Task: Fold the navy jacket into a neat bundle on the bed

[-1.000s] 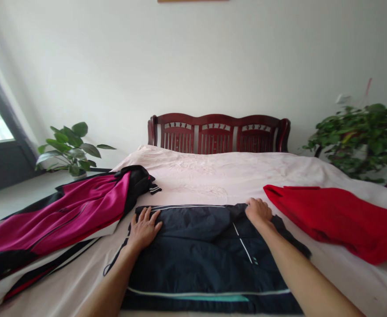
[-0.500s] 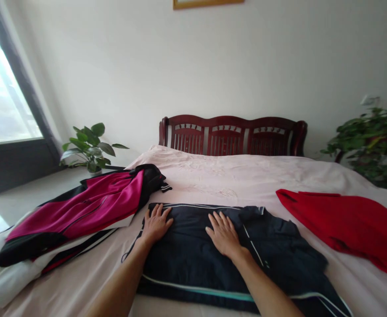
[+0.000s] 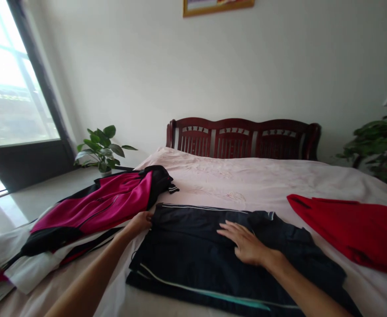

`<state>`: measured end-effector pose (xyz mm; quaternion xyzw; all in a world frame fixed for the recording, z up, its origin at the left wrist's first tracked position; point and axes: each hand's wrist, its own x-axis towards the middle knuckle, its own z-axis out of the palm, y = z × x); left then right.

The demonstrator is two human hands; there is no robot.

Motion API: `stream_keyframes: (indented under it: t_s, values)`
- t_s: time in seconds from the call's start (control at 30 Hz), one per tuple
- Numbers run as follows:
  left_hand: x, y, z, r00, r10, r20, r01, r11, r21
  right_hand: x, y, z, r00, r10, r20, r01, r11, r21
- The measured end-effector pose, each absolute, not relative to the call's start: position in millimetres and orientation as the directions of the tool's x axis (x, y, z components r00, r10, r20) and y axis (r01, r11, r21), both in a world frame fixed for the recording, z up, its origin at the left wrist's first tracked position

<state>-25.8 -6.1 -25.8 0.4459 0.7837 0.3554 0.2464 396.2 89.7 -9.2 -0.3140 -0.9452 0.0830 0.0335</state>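
A dark navy garment (image 3: 193, 251) with white piping and a strip of teal lies spread across the bed; whether it is a jacket or trousers I cannot tell. My left hand (image 3: 142, 221) is closed at its upper left edge, the fingertips pinching the cloth. Over the garment's middle, my right hand (image 3: 243, 241) is open with fingers stretched to the left, resting on or just above the fabric. A magenta, black and white jacket (image 3: 104, 204) lies beyond my left hand.
A red garment (image 3: 348, 226) lies on the right of the pink bedsheet (image 3: 206, 178). Behind the bed rises a dark red wooden headboard (image 3: 233, 141). Potted plants stand at the left (image 3: 102, 147) and right (image 3: 381, 147). A glass door (image 3: 18, 88) is at the far left.
My left hand has gone from lying flat on the navy garment to pinching its left edge. My right hand has shifted slightly right and turned. The view has swung a little left.
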Motion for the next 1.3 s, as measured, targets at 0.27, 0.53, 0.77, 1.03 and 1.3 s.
stream_keyframes:
  t_s: [0.27,0.53,0.77,1.03,1.3]
  values:
    - [-20,-4,-18,-0.467,0.883,0.046,0.57,0.26,0.779,382,106,-13,-0.556,0.813,0.17,0.737,0.578,-0.35]
    - [-15,-8,-5,-0.186,0.962,0.201,0.834,0.046,0.551,375,138,5,-0.348,0.921,0.176,0.725,0.383,-0.572]
    - [9,-4,-5,0.0,0.971,0.24,0.957,-0.069,0.28,371,146,15,-0.308,0.922,0.232,0.693,0.385,-0.61]
    - [7,-3,11,0.033,0.97,0.241,0.966,-0.093,0.24,382,133,22,-0.382,0.847,0.37,0.611,0.532,-0.586]
    - [13,-18,1,-0.019,0.992,0.121,0.859,-0.045,0.51,407,87,3,-0.819,0.552,0.156,0.488,0.813,-0.318]
